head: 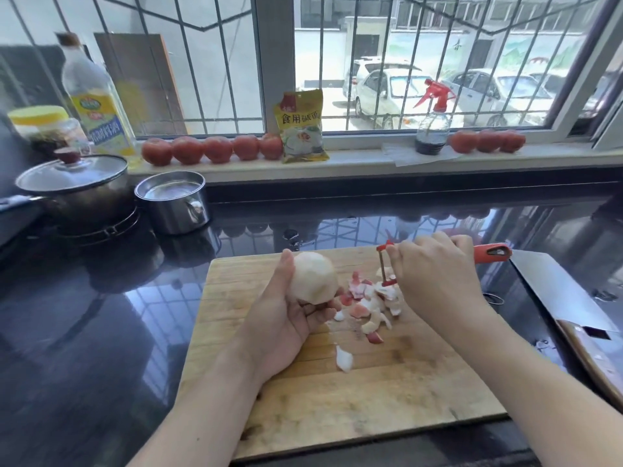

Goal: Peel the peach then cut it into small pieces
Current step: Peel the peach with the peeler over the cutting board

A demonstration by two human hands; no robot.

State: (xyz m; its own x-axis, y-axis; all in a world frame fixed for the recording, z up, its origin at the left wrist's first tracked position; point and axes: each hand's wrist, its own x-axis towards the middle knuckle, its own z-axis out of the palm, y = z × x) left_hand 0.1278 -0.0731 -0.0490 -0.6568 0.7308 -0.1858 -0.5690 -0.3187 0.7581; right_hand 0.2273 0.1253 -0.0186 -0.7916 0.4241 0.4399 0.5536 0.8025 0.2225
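Over the board point(303, 416), the left hand point(286, 318) cupped the wet, peeled peach point(314, 279) in curled fingers while the right hand point(438, 278) gripped the peeler point(387, 267), so the slick fruit might slip and roll into the scraps point(371, 305).

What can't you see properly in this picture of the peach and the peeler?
Head view, the only one:
- The underside of the peach: the left hand hides it, so leftover skin there cannot be ruled out.
- The peeler handle's middle: the right hand covers it.
- The cleaver handle: cut off by the right edge.
- What is in the lidded pot: hidden by its lid.
- The oil bottle label: too blurred to read.
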